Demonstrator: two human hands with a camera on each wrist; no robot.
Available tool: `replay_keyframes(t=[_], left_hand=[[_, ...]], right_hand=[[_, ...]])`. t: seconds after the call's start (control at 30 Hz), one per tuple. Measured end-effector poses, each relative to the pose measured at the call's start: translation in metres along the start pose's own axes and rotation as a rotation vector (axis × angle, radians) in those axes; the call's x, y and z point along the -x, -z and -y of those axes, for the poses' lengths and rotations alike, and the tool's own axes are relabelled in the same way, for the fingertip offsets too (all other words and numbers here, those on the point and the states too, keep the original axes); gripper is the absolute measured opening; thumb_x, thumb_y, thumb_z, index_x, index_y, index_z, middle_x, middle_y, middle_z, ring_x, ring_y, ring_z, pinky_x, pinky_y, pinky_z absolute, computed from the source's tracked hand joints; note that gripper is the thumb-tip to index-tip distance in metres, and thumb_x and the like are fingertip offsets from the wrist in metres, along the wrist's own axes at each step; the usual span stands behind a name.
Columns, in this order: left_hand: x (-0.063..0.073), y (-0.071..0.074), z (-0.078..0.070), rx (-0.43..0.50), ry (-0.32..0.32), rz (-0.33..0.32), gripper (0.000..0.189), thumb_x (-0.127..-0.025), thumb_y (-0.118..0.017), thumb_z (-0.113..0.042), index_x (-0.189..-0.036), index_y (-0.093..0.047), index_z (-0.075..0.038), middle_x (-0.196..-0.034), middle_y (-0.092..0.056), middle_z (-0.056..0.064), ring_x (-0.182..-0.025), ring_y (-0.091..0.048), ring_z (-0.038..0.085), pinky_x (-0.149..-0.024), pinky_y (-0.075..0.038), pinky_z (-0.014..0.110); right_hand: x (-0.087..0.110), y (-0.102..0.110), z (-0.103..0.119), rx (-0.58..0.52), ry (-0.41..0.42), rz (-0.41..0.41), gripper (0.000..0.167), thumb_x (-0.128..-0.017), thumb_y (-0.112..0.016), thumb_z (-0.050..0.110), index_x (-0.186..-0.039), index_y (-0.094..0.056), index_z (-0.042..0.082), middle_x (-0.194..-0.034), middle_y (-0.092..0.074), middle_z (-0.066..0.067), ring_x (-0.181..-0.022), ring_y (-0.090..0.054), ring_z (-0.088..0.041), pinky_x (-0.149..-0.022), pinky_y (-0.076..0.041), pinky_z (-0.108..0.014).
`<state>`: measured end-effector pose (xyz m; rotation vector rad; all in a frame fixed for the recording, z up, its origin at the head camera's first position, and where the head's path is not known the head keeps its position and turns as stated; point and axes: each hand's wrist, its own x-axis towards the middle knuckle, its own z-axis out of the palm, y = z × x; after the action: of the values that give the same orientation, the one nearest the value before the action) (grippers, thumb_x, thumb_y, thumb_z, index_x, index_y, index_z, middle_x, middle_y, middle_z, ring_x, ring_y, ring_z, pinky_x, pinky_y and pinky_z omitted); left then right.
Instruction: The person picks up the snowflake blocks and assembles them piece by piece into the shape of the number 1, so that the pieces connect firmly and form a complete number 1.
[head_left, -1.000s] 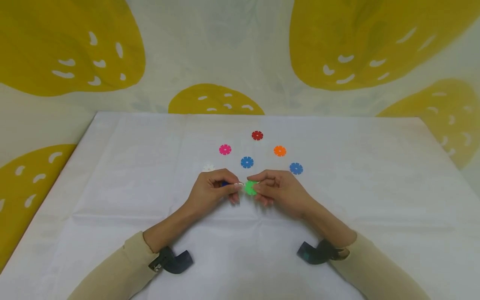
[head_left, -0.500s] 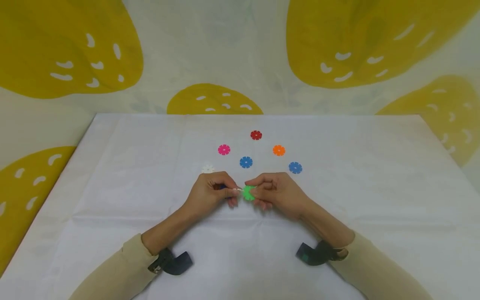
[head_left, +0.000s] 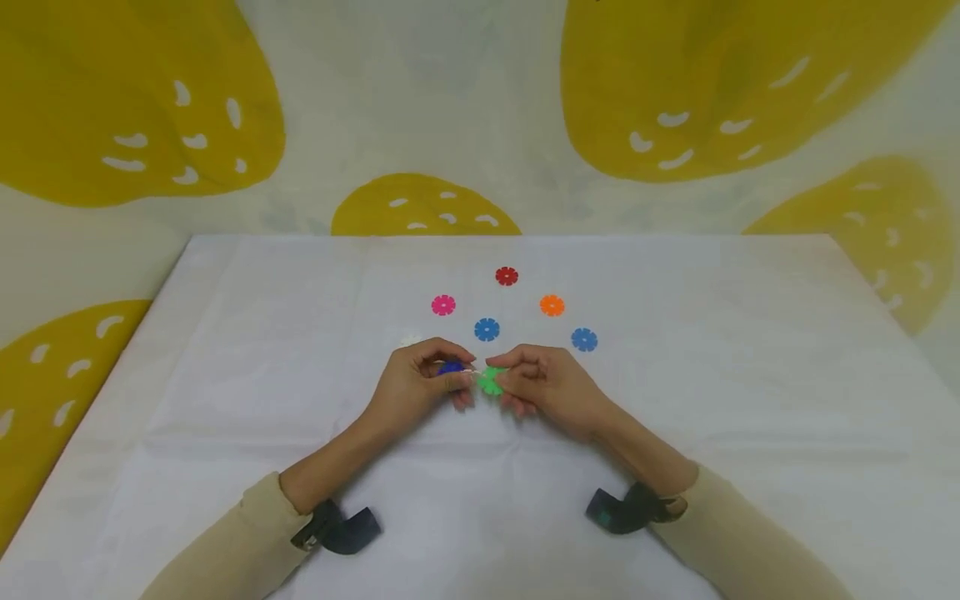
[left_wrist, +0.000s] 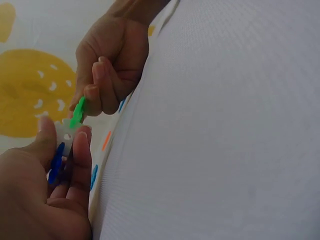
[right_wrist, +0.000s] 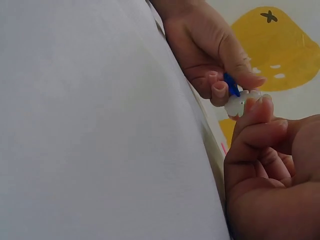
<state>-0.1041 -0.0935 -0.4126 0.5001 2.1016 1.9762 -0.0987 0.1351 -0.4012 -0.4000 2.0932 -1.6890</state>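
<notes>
My left hand (head_left: 420,379) pinches a white notched plastic disc (left_wrist: 64,136) between thumb and fingers. A dark blue notched disc (head_left: 452,367) is attached crosswise to the white one and stands inside the left hand's grasp. Thumb and index finger of my right hand (head_left: 551,385) pinch a green notched disc (head_left: 491,382). In the left wrist view the green disc meets the edge of the white one at an angle; how deeply their slots engage cannot be seen. The right hand's fingers hide most of the green disc in the right wrist view.
Loose notched discs lie beyond the hands on the white-covered table (head_left: 247,350): red (head_left: 507,276), pink (head_left: 443,305), orange (head_left: 552,305), a middle blue disc (head_left: 487,329) and a right-hand blue disc (head_left: 584,339). Another white disc (head_left: 410,340) is partly hidden behind the left hand.
The green disc and the white disc stay edge to edge while both hands shift slightly left in view. More of the dark blue disc shows now. The loose discs lie as before.
</notes>
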Motion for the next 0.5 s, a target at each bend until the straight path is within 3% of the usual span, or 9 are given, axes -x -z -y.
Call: replay_keyframes(t=[0.2,0.27,0.5], left_hand=[[0.0005,0.0031,0.0008,-0.035,-0.054,-0.01,0.021,-0.099,-0.05,-0.005,-0.113,-0.064,0.0,-0.095,-0.069,0.009,-0.06,-0.059,0.027,-0.063,-0.051,0.027],[-0.0001,0.0029,0.0002,-0.032,-0.051,-0.015,0.02,-0.098,-0.052,-0.002,-0.113,-0.065,0.0,-0.101,-0.07,0.008,-0.061,-0.06,0.027,-0.062,-0.051,0.027],[0.0,0.0011,-0.0036,0.028,-0.025,0.008,0.018,-0.095,-0.055,0.001,-0.108,-0.067,0.001,-0.098,-0.07,0.011,-0.061,-0.065,0.03,-0.058,-0.054,0.03]], right_hand=[[-0.0028,0.0007,-0.0016,0.037,-0.053,-0.051,0.025,-0.093,-0.064,0.023,-0.117,-0.066,0.016,-0.072,-0.066,-0.011,-0.061,-0.057,-0.026,-0.057,-0.045,-0.025],[-0.0025,0.001,-0.0006,0.039,-0.062,-0.057,0.025,-0.093,-0.064,0.024,-0.116,-0.067,0.017,-0.071,-0.065,-0.011,-0.061,-0.058,-0.026,-0.057,-0.044,-0.025],[-0.0025,0.0,0.0008,0.031,-0.053,-0.047,0.024,-0.092,-0.065,0.021,-0.115,-0.067,0.015,-0.069,-0.065,-0.011,-0.061,-0.058,-0.028,-0.058,-0.044,-0.025]])
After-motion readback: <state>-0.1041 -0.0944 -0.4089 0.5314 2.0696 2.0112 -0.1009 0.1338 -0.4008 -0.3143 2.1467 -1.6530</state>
